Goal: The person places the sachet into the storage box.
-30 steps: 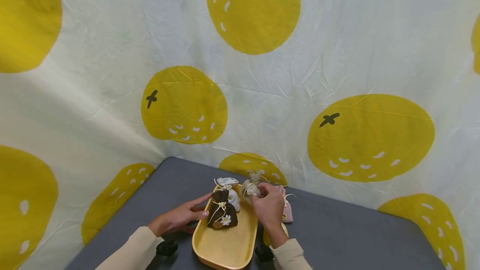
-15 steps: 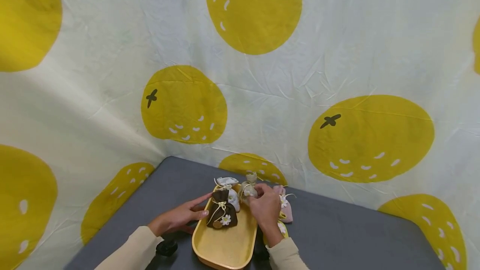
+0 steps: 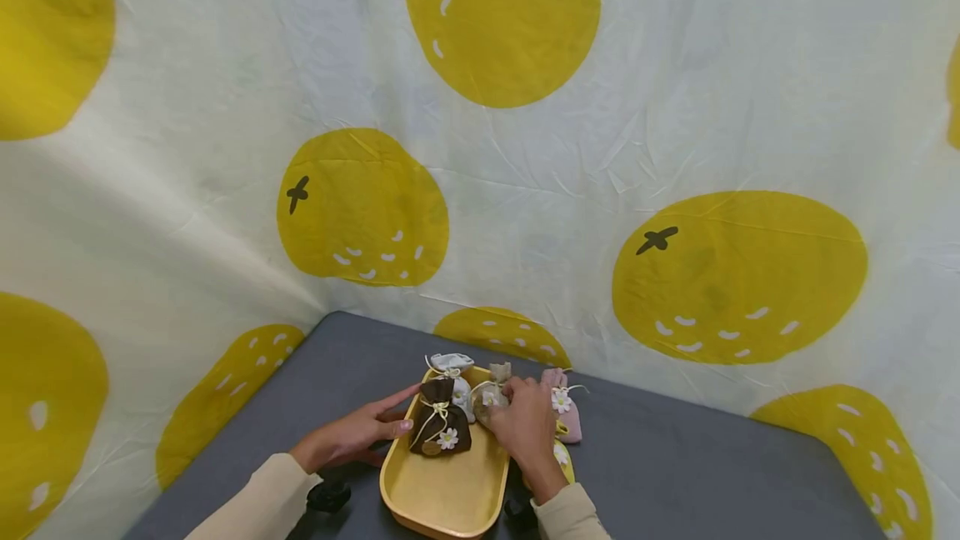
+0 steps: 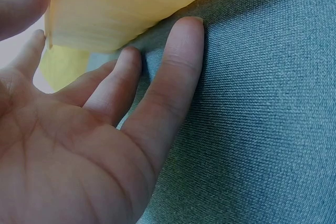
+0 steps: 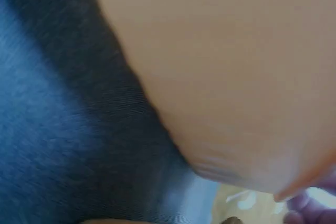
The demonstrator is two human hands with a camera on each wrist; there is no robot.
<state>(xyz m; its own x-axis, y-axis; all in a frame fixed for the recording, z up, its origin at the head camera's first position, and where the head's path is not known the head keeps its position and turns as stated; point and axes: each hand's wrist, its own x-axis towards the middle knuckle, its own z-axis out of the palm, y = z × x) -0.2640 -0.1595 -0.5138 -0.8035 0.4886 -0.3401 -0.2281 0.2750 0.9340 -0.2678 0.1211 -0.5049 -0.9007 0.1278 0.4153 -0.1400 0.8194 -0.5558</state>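
Note:
In the head view my left hand (image 3: 351,433) is at the left side of a yellow wooden tray (image 3: 450,494), its thumb over the rim. The left wrist view has its fingers (image 4: 178,61) along the tray's outer wall. My right hand (image 3: 523,427) holds a small beige drawstring pouch (image 3: 491,397) at the tray's far right; the fingertips are partly hidden. To its left in the tray lie a dark brown pouch (image 3: 440,423) with a white flower and a white pouch (image 3: 450,362) behind it. The right wrist view shows mostly the tray's outer wall (image 5: 226,77).
Right of the tray lie a pink pouch (image 3: 568,415) and a yellow pouch (image 3: 562,455), the latter partly behind my right hand. The dark grey table (image 3: 675,473) meets a fruit-patterned cloth (image 3: 540,223) at its back edge.
My right hand has brought the beige pouch left and down, from above the tray's far right edge to beside the white pouch. My left hand stays at the tray.

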